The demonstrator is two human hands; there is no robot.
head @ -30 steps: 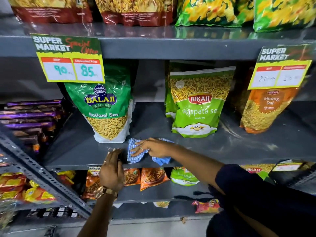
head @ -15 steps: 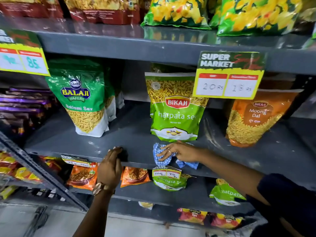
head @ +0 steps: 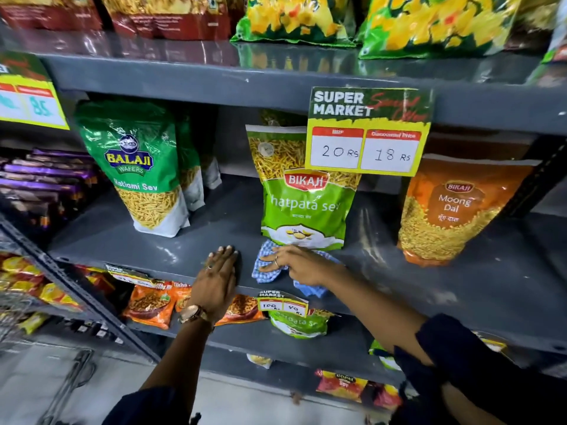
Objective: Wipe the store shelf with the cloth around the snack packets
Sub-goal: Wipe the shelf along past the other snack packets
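Observation:
The blue checked cloth (head: 266, 273) lies on the grey shelf (head: 460, 289), right at the foot of the green Bikaji sev packet (head: 303, 207). My right hand (head: 299, 265) presses down on the cloth with its fingers spread. Just left of the cloth, my left hand (head: 219, 279) rests flat on the shelf's front edge and holds nothing. A green Balaji sev packet (head: 138, 170) stands at the left of the shelf. An orange Moong Dal packet (head: 451, 210) stands at the right. Pale dusty streaks show on the shelf between the packets.
A yellow price card (head: 365, 133) hangs from the shelf above, partly covering the Bikaji packet. Purple packs (head: 46, 182) are stacked at far left. More snack packets (head: 153, 305) fill the lower shelf, with a small price tag (head: 282, 302) on the shelf edge.
My right hand has slid the cloth to the right, from the gap between the green packets to the foot of the Bikaji packet. My left hand followed and now lies flat on the shelf.

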